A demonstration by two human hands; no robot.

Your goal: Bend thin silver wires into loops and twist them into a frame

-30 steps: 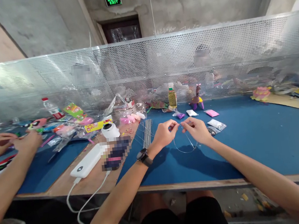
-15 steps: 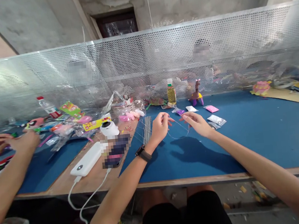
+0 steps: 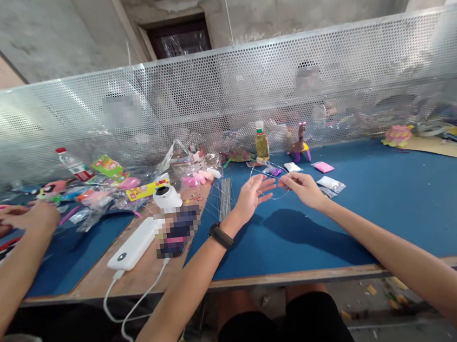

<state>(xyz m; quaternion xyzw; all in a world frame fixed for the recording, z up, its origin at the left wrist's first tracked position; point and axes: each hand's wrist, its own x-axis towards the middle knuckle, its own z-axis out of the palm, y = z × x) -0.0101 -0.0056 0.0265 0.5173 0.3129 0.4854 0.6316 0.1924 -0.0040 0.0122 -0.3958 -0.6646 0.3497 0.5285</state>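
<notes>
A thin metal wire bent into a loop [image 3: 269, 165] hangs just above the blue table mat [image 3: 379, 209] between my hands. My right hand [image 3: 302, 186] pinches the loop's right side with thumb and fingertips. My left hand [image 3: 250, 195] is at the loop's left side with its fingers stretched out towards the right hand, and the wire runs past them. A black watch [image 3: 220, 234] sits on my left wrist.
A bundle of straight wires [image 3: 225, 196] lies left of my hands, beside a phone [image 3: 178, 232], a white power bank [image 3: 132, 246] and a white roll [image 3: 167, 197]. Behind stand a yellow bottle [image 3: 262, 144], a purple clay figure [image 3: 302, 149] and small packets [image 3: 331, 183]. Another person's hands [image 3: 21, 220] work at far left. A perforated metal screen [image 3: 324, 74] closes the back.
The wire loop has swung from hanging below my hands to standing above them. My left hand's fingers have opened from a pinch. Both hands moved slightly away from me.
</notes>
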